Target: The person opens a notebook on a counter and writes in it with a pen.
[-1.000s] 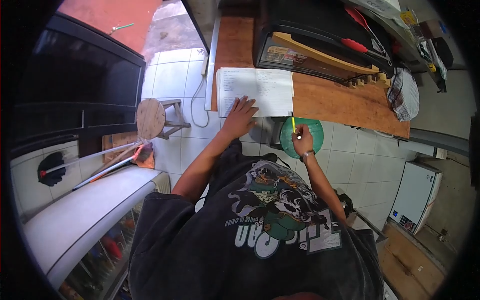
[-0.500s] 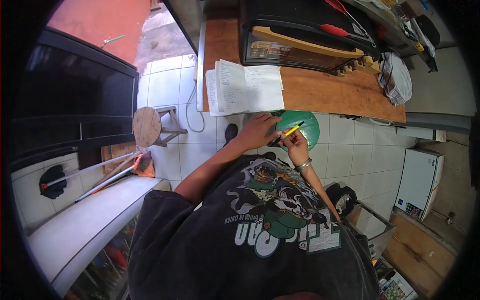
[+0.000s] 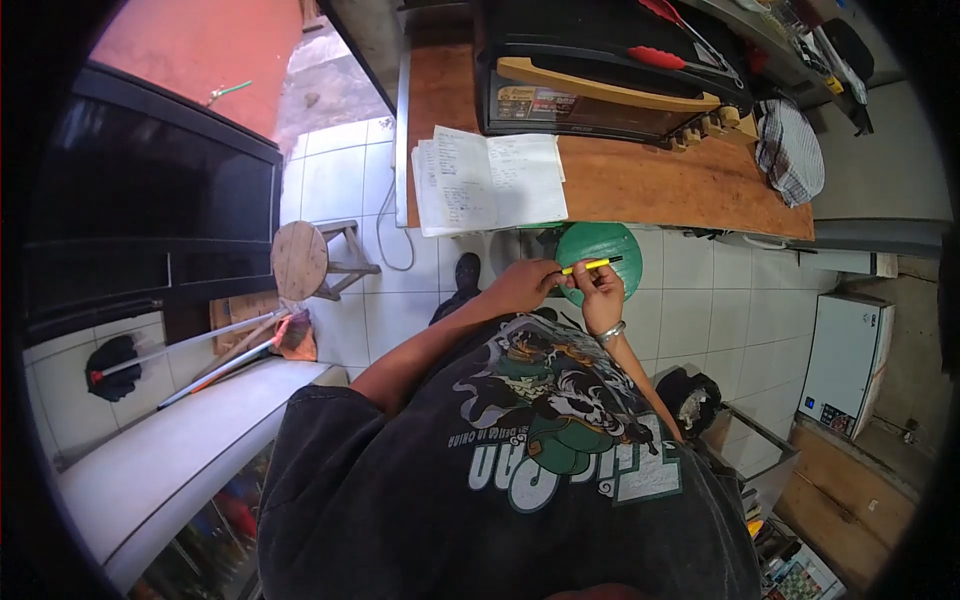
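A yellow pen (image 3: 590,266) with a dark tip at its right end lies nearly level across my fingers, above the green round stool (image 3: 625,240). My right hand (image 3: 602,302), with a metal bracelet at the wrist, pinches it around the middle. At the pen's left end the fingers of my left hand (image 3: 528,286) are closed together; a small dark part there is mostly covered by them. An open notebook (image 3: 525,185) with handwriting on its pages rests on the wooden table (image 3: 660,190), just beyond my hands.
A black oven (image 3: 600,110) with a wooden handle stands on the table, red-tipped tongs (image 3: 660,57) on top. A checked cloth (image 3: 790,155) lies at the table's right end. A wooden stool (image 3: 300,260) is on the tiled floor at left, near brooms (image 3: 225,365).
The pen has turned from a slant to nearly level. My left hand has drawn its fingers in to the pen's left end. My right hand keeps its pinch.
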